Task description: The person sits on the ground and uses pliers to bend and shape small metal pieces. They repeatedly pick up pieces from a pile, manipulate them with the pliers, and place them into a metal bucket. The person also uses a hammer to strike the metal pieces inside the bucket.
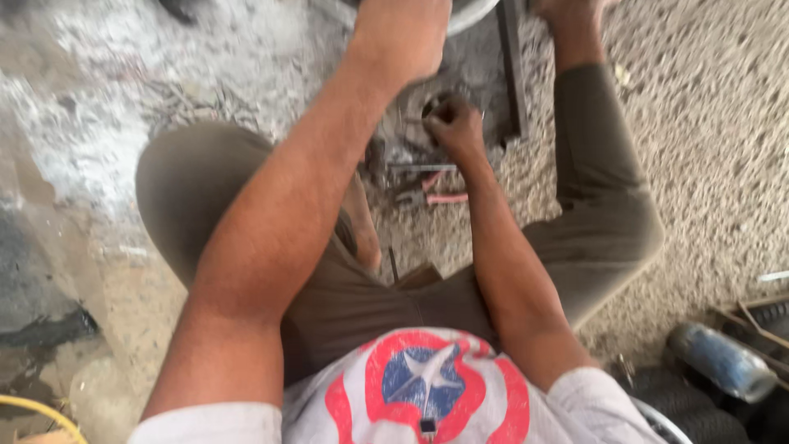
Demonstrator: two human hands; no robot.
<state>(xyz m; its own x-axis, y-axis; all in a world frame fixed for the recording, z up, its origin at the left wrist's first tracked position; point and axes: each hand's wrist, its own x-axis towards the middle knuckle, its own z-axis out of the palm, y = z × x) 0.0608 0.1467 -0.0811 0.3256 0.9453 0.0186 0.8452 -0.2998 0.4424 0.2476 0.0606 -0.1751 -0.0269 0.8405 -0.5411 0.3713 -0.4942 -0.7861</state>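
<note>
Metal frame [509, 74] beside right hand [452, 123], fisted; left hand [403, 37] blurred, grip unclear.

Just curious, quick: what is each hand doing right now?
Left hand: blurred, on the pale rim; grip cannot be told.
Right hand: closed in a fist; contents cannot be told.

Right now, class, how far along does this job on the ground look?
Done: pliers lie set down on the gravel. In hand: the right hand is closed on a small part, too blurred to identify, while the left hand presses on a metal piece. What is left cannot be told.
</note>
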